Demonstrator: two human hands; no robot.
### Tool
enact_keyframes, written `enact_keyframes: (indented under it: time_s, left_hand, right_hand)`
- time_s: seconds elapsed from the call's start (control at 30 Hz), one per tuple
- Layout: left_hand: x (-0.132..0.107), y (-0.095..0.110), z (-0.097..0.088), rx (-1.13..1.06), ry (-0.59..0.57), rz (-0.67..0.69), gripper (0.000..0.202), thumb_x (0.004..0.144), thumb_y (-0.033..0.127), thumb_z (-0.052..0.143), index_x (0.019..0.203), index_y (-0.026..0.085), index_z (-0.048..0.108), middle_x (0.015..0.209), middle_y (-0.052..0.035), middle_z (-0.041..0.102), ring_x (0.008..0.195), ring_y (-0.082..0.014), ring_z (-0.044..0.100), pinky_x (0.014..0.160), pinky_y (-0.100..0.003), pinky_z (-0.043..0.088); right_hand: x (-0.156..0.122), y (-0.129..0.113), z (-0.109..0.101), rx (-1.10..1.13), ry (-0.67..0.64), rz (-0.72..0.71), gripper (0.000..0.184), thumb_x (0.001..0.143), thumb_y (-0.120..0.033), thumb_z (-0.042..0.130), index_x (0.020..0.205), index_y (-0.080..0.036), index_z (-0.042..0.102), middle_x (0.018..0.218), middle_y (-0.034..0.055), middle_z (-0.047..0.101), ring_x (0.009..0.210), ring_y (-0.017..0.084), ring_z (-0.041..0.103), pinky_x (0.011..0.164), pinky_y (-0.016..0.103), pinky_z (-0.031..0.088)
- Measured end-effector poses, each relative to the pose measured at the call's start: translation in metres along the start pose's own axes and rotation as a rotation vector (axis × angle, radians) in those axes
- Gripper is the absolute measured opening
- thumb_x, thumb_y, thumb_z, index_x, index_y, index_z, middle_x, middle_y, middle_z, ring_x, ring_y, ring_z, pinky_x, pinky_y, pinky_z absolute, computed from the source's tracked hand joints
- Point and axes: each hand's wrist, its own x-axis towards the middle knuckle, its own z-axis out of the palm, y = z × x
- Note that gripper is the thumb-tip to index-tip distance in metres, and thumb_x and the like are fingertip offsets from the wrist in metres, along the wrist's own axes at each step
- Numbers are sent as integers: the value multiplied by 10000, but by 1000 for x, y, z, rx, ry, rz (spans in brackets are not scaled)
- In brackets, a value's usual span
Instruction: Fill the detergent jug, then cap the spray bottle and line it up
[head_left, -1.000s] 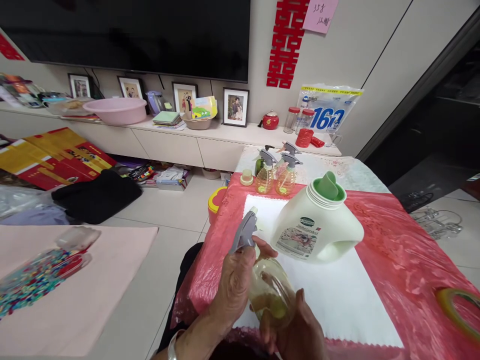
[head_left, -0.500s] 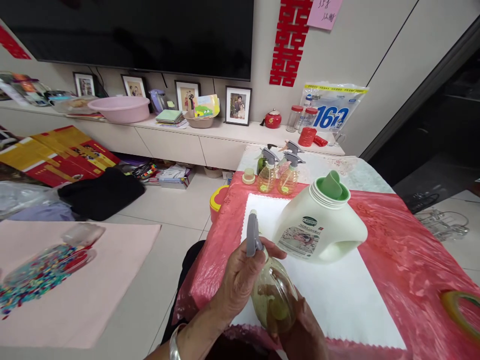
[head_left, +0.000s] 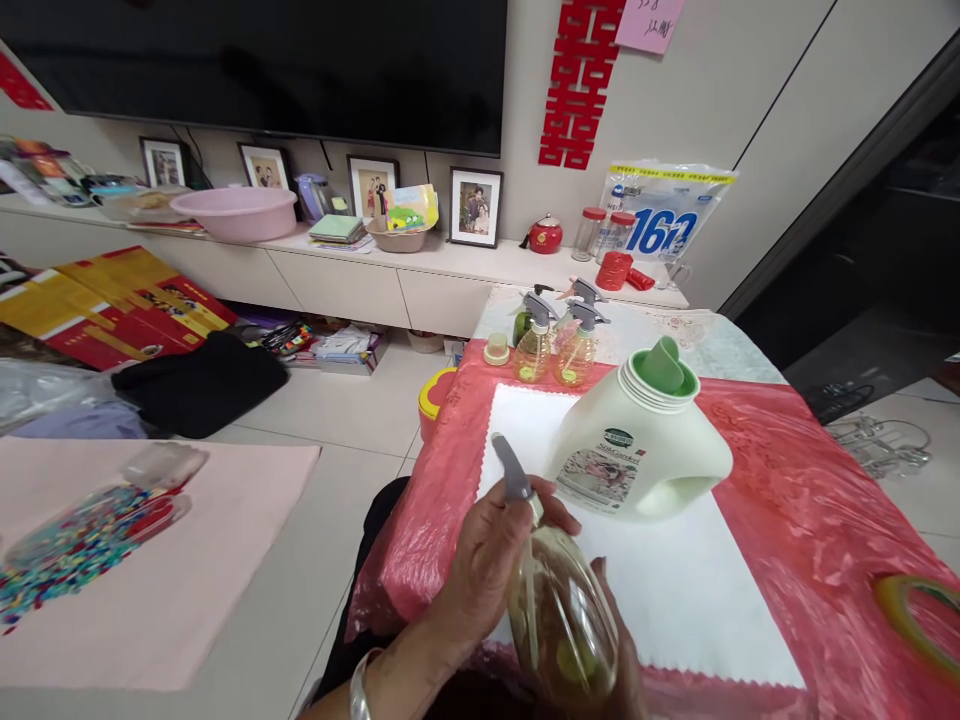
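Observation:
My left hand (head_left: 487, 550) is wrapped round the grey spray head and neck of a clear spray bottle (head_left: 566, 620), which tilts with its nozzle toward the upper left. Around the lower side of that bottle curls my right hand (head_left: 622, 640), partly hidden behind it. Just beyond stands a large pale green detergent jug (head_left: 637, 450) with its cap off and a green spout showing. It rests on a white scalloped sheet (head_left: 697, 590). Farther back are two more spray bottles (head_left: 532, 350) with grey heads and a small pale cap (head_left: 496, 349).
A red plastic cover (head_left: 810, 480) lies over the table, with a tape roll (head_left: 919, 620) at right. Behind runs a low cabinet (head_left: 337, 285) with a pink basin (head_left: 236, 215) and picture frames. At left, colourful small pieces (head_left: 90, 550) lie on a pink sheet (head_left: 225, 560).
The spray bottle has tipped further, its base lower and more to the right. Both hands have moved with it, still holding it; the jug stays in place.

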Motion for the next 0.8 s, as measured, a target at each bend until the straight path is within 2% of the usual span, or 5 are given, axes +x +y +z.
enact_keyframes:
  time_s: [0.1, 0.23, 0.57, 0.7, 0.8]
  left_hand:
    - [3, -2, -7, 65, 129, 82, 357, 912, 496, 678, 1126, 210, 680, 963, -74, 754, 910, -220, 706, 829, -342, 529]
    - [3, -2, -12, 104, 137, 75, 343, 927, 463, 670, 1168, 219, 681, 1080, -88, 763, 1072, -249, 690, 984, -390, 487]
    - [7, 4, -7, 92, 37, 40, 413, 859, 508, 741, 1137, 206, 703, 1063, -113, 780, 1082, -278, 696, 1035, -435, 458]
    - [-4, 9, 2, 143, -43, -24, 597, 770, 576, 804, 1241, 237, 663, 1229, -122, 714, 1160, -301, 662, 975, -388, 504]
    - [-27, 19, 24, 114, -68, -113, 749, 666, 593, 870, 1293, 260, 630, 1136, -123, 730, 1029, -322, 704, 850, -392, 549]
  right_hand:
    - [-6, -7, 0, 86, 10, 104, 654, 816, -714, 703, 1253, -228, 693, 1093, 130, 704, 1028, 346, 680, 791, 471, 609]
    - [-18, -18, 9, 199, 13, 18, 898, 659, -569, 897, 1435, -280, 550, 1461, 103, 533, 1339, 363, 506, 1057, 476, 490]
    - [-20, -11, 9, 367, -37, 123, 741, 676, -605, 843, 1316, -281, 659, 1285, 115, 664, 1174, 371, 636, 1005, 533, 517]
    - [-17, -17, 20, 368, 67, 10, 869, 589, -594, 901, 1344, -270, 616, 1383, 104, 602, 1284, 413, 547, 1038, 549, 490]
    - [-17, -26, 20, 189, 74, -66, 862, 635, -588, 881, 1382, -274, 585, 1365, 113, 606, 1269, 441, 541, 988, 553, 523]
